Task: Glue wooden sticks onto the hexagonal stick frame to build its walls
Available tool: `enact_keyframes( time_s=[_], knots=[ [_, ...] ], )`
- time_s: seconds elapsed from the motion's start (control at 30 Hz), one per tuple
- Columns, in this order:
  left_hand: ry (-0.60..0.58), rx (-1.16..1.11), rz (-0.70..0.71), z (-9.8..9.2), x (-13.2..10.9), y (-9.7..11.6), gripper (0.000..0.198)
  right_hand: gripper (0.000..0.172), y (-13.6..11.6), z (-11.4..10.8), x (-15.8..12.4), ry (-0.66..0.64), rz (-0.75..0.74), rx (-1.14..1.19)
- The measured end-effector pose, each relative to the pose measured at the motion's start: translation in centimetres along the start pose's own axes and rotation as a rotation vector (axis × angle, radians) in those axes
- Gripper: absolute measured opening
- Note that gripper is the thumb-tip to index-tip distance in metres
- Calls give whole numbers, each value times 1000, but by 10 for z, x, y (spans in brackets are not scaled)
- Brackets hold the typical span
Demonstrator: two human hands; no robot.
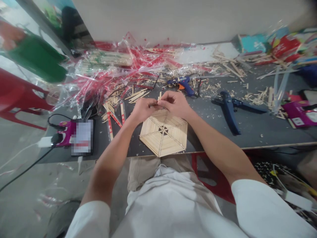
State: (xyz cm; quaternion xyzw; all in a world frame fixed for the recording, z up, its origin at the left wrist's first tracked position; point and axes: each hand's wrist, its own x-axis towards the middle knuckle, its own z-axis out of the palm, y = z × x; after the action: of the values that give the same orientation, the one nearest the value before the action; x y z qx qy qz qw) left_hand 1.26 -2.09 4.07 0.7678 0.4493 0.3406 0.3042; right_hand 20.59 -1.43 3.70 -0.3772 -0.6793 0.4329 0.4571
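My left hand (141, 110) and my right hand (173, 104) meet just above the table, pinching a short wooden stick (159, 96) that stands up between their fingers. Directly below them lies a flat hexagonal frame of glued wooden sticks (163, 137), its spokes meeting at a small open centre. The frame rests on a dark grey tabletop (247, 132). Beyond my hands, a blue and orange hot glue gun (182, 86) lies among loose sticks. A second dark blue glue gun (229, 110) lies to the right of my right arm.
Crumpled clear plastic with red-printed wrappers and bundled sticks (106, 59) covers the back of the table. Cut sticks lie scattered around it. A pink device with a cable (64, 133) sits at the left edge, clear glue sticks (281, 89) lie right, and a red stool (19, 96) stands left.
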Motion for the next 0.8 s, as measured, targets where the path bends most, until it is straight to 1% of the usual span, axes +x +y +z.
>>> enact_keyframes(
  time_s=[0.13, 0.27, 0.47, 0.57, 0.7, 0.8],
  knots=[
    [-3, 63, 19, -2, -1, 1, 20, 36, 3, -4, 2, -59, 3, 4],
    [-7, 95, 37, -2, -1, 2, 25, 25, 0, -6, 1, -28, -55, -67],
    [-17, 112, 48, -2, -1, 1, 27, 24, -3, -8, -1, -12, -127, -126],
    [-31, 120, 53, -3, 0, 4, 29, 24, -2, -10, 0, -37, -113, -129],
    [-78, 136, 40, -6, 1, 6, 32, 26, -2, -13, 1, -83, -89, -141],
    [-77, 126, 32, -6, 1, 7, 34, 26, -3, -14, 1, -92, -75, -144]
  ],
)
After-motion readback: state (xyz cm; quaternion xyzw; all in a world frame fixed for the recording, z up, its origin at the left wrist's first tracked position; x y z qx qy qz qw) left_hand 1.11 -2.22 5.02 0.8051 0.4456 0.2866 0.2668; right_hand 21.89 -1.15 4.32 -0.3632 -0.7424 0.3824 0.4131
